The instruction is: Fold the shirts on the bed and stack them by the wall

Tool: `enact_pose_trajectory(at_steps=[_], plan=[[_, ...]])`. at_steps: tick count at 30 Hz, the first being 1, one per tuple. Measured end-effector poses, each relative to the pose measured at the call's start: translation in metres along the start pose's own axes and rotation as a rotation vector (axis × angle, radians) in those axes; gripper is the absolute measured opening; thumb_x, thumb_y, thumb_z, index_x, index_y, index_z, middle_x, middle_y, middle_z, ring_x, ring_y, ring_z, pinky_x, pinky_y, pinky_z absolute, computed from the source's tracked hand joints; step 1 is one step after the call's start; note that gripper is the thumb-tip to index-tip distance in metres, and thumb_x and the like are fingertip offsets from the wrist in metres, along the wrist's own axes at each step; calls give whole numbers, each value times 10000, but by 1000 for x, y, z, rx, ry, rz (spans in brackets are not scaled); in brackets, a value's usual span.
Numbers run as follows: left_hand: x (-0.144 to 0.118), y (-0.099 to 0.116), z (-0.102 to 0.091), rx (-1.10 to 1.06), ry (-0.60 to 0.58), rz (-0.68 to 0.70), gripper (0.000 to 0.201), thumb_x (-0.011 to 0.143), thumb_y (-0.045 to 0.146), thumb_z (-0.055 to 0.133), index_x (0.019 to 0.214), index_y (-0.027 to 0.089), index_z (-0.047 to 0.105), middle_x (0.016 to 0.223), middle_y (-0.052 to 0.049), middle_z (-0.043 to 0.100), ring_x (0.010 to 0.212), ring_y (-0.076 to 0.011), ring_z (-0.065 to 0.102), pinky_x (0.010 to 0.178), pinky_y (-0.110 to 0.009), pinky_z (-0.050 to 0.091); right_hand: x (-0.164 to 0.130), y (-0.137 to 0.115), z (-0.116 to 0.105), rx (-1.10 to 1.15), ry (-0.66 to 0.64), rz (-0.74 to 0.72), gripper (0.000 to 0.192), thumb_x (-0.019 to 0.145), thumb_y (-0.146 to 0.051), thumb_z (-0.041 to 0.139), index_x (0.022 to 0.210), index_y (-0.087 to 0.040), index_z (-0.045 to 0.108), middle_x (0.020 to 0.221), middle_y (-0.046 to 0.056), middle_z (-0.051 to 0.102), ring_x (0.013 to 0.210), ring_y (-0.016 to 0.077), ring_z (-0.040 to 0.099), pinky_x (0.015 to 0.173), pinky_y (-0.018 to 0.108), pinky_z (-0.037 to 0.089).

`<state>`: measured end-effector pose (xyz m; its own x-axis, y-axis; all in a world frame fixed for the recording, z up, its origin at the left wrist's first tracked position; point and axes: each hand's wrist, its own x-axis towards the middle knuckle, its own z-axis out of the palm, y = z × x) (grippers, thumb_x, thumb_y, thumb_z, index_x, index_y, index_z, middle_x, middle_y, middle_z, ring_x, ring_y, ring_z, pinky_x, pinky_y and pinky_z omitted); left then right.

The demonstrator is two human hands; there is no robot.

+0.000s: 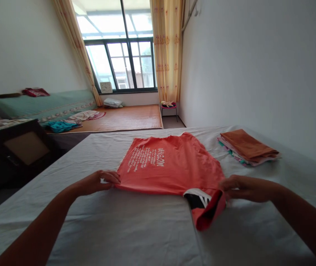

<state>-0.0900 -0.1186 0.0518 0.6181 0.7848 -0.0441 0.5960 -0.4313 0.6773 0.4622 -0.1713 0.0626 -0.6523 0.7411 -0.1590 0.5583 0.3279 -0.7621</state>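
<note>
A red T-shirt (158,166) with white printed lettering lies spread sideways on a white sheet (135,229). My left hand (102,181) pinches the shirt's near left corner at the hem. On the other side, my right hand (244,188) grips the shirt near its sleeve (206,216), and the fingertips are slightly blurred. That sleeve hangs toward me, with a black and white patch on it and its opening facing the right. Part of the right hand's grip is hidden behind the cloth.
A stack of folded clothes (248,146) sits to the right, brown on top. Beyond is another bed with a brown mat (135,116), holding a teal cloth (60,126). A dark cabinet (24,147) stands left. A small stool (169,106) is by the curtain (167,55).
</note>
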Motion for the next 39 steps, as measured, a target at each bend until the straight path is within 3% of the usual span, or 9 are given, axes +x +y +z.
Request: enact_pose_trajectory(at_steps=[4, 10, 13, 19, 22, 26, 30, 33, 39], plan=[[27, 6, -11, -80, 98, -151, 327, 722, 469, 671, 886, 199, 755, 859, -46, 722, 859, -238, 647, 820, -328, 505, 43, 18, -16, 255, 117, 84, 411, 819, -583, 543, 950, -202, 627, 850, 40, 652, 736, 176, 598, 629, 276, 499], [85, -21, -6, -432, 607, -291, 726, 664, 550, 697, 1255, 156, 551, 866, -49, 684, 766, -181, 643, 655, -263, 511, 125, 45, -49, 374, 654, 226, 409, 874, -503, 455, 1142, -197, 505, 1014, 102, 676, 814, 192, 653, 691, 289, 526], [93, -35, 6, -540, 770, -372, 768, 688, 625, 634, 1250, 117, 506, 868, -62, 677, 733, -171, 639, 614, -254, 508, 130, 61, -56, 253, 739, 389, 426, 913, -513, 347, 1152, -182, 469, 1140, 140, 640, 799, 167, 669, 680, 269, 527], [75, -25, 8, -585, 572, -478, 682, 714, 677, 580, 1170, 170, 553, 948, -77, 676, 751, -189, 661, 602, -264, 511, 103, 87, -41, -62, 603, 508, 535, 776, -657, 493, 931, -155, 595, 838, 100, 689, 695, 208, 635, 619, 286, 472], [73, -12, 9, -422, 557, -468, 749, 684, 597, 665, 1270, 156, 511, 870, -59, 676, 808, -208, 647, 661, -278, 506, 99, 89, -34, -269, 505, 419, 517, 653, -643, 630, 871, -174, 640, 790, 60, 686, 739, 235, 621, 615, 280, 435], [80, -9, 15, -250, 521, -339, 848, 612, 417, 756, 1354, 146, 447, 795, -38, 672, 765, -217, 632, 694, -314, 503, 102, 82, -31, -295, 478, 254, 351, 718, -528, 592, 799, -190, 642, 787, 49, 681, 769, 237, 609, 652, 287, 435], [91, -21, 11, -180, 823, -132, 648, 694, 401, 639, 1286, 172, 505, 1180, -115, 609, 978, -229, 611, 817, -333, 500, 107, 83, -30, -301, 733, 214, 264, 851, -444, 423, 843, -216, 557, 804, 45, 663, 767, 209, 599, 684, 286, 432], [89, -33, 4, -116, 1030, -171, 576, 738, 470, 566, 1223, 162, 532, 1233, -130, 572, 1012, -223, 599, 815, -331, 501, 111, 95, -29, -376, 847, 314, 230, 867, -432, 403, 793, -229, 482, 743, 37, 629, 708, 205, 594, 635, 279, 407], [65, -38, 1, -163, 582, -487, 476, 692, 623, 585, 734, 151, 635, 663, -37, 639, 666, -184, 618, 541, -237, 452, 115, 109, -23, -432, 779, 375, 242, 879, -416, 391, 709, -244, 400, 668, 23, 588, 632, 194, 578, 579, 264, 360]])
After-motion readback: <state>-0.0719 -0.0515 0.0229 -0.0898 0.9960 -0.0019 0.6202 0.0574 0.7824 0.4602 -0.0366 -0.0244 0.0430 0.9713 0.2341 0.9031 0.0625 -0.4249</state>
